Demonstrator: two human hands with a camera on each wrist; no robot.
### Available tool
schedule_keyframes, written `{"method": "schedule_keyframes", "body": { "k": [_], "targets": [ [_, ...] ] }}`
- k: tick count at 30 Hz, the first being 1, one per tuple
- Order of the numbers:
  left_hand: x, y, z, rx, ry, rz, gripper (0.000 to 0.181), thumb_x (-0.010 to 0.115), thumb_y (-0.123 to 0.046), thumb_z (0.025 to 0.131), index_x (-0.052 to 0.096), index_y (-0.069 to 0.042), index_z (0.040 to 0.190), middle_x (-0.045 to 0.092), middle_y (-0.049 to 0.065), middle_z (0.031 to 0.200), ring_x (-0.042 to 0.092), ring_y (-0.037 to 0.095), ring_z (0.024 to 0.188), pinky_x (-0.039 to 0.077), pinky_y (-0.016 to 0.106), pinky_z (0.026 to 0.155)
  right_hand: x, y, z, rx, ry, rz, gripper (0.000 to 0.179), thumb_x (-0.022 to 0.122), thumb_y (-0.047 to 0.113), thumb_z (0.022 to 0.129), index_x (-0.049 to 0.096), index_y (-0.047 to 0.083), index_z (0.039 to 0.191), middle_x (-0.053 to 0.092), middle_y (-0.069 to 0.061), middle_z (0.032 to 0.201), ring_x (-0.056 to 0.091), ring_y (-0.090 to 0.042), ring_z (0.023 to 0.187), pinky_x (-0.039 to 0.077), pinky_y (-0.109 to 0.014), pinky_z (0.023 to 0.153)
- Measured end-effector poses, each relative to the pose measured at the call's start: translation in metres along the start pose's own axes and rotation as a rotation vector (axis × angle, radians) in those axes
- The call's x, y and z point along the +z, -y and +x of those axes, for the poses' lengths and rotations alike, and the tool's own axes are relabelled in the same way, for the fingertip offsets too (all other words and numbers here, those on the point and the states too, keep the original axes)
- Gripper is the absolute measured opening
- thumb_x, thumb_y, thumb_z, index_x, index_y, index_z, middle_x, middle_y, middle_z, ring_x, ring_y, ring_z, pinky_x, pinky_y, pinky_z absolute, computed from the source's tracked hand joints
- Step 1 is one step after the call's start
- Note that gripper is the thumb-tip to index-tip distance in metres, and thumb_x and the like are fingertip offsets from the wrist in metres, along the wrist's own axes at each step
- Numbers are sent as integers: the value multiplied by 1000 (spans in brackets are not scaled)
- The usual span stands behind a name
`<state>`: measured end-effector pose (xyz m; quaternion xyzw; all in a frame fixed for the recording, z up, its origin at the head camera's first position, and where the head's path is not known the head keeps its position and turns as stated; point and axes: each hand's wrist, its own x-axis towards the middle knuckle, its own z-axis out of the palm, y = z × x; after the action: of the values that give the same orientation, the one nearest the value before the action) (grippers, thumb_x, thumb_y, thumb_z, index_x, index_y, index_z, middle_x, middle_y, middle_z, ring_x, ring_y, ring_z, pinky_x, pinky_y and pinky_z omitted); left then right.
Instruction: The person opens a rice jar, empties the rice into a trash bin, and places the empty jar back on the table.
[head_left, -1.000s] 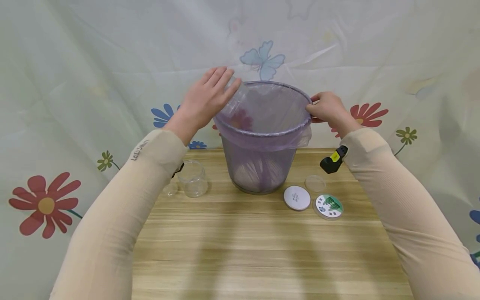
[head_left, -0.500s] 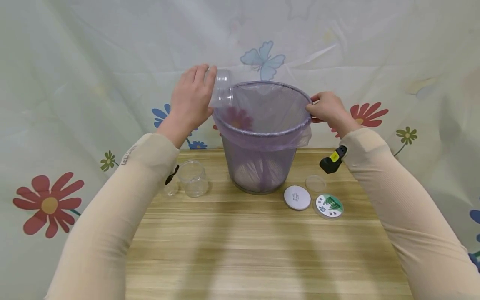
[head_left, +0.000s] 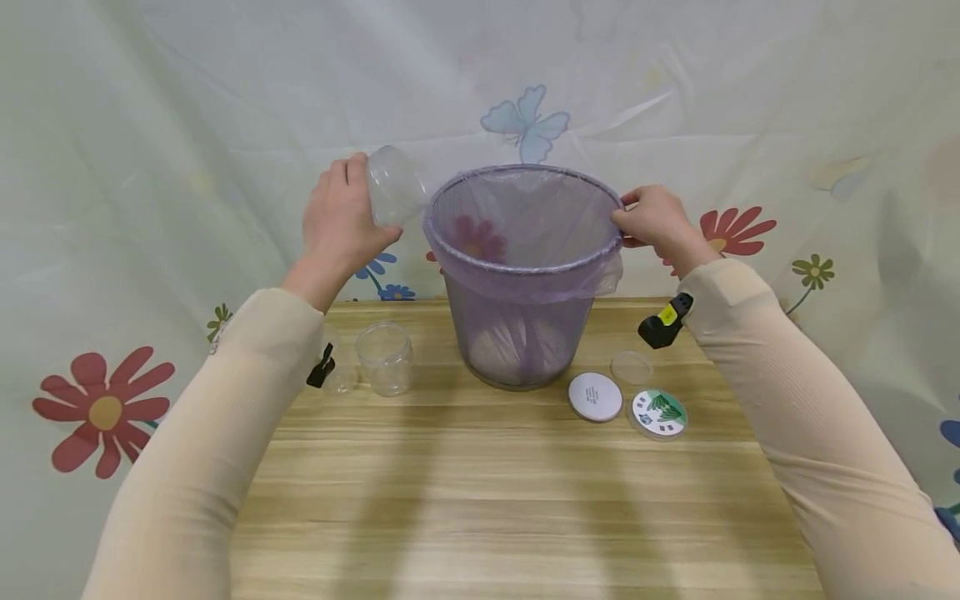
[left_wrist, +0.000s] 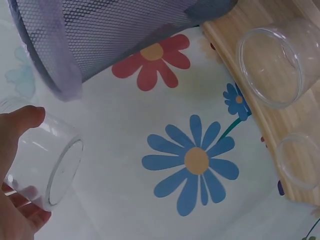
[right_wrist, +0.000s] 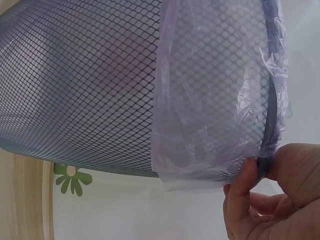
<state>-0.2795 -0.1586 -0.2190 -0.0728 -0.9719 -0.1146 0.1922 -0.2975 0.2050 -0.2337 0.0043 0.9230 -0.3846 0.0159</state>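
My left hand (head_left: 337, 218) grips a clear, see-through jar (head_left: 395, 185), tilted and held in the air to the left of the bin. In the left wrist view the jar (left_wrist: 44, 157) shows nothing inside, with the thumb and fingers wrapped round its sides. A dark mesh wastebasket (head_left: 517, 329) stands upright on the table, lined with a thin purple bin bag (head_left: 498, 282) folded over its rim. My right hand (head_left: 658, 218) pinches that rim and bag at the right side, thumb against fingers, as the right wrist view also shows.
Left of the wastebasket, a clear jar (head_left: 386, 360) and a smaller clear container (head_left: 341, 379) rest on the wooden table (head_left: 495, 500). At its right lie a white round lid (head_left: 595, 397), a clear disc (head_left: 632, 367) and a green-labelled lid (head_left: 659, 413). A flowered curtain (head_left: 300, 75) hangs behind.
My left hand has drawn the jar leftward from over the wastebasket's left rim, turning it until it hangs apart from the rim. The right hand keeps its hold in the same place.
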Motion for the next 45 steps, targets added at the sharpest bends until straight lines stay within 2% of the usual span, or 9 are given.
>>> {"method": "schedule_keyframes", "body": {
  "k": [6,11,25,38,45],
  "targets": [
    [7,11,-6,-92,5,-73,97,73,-39,72,17,-6,144,35,18,138,39,33,122,40,50,96,0,-1,1,-6,-7,-5,53,42,19,90,35,-8,135,49,-24,117,55,4,55,51,-15,58],
    [16,19,-12,-131,-3,-135,95,73,-41,71,20,-7,143,38,16,136,41,32,119,43,52,92,1,-1,1,-7,-12,2,53,42,19,90,35,-8,135,48,-26,121,55,3,57,52,-16,59],
    [55,37,-32,-137,-58,-226,94,76,-39,68,26,0,138,42,20,130,46,36,114,43,52,90,0,-1,-1,2,-17,9,54,42,18,90,34,-7,137,47,-27,124,56,2,60,53,-17,61],
    [96,42,-59,-159,-100,-391,93,80,-35,62,31,-2,134,45,18,126,47,34,113,43,49,90,0,-2,1,5,-15,18,55,41,19,90,32,-7,138,46,-26,126,56,2,60,52,-16,62],
    [111,42,-74,-158,-98,-436,89,79,-35,64,32,-3,132,44,18,127,47,34,113,42,49,90,1,-2,1,3,-18,34,54,42,19,90,34,-7,137,46,-26,125,55,3,59,52,-16,61]
  ]
}}
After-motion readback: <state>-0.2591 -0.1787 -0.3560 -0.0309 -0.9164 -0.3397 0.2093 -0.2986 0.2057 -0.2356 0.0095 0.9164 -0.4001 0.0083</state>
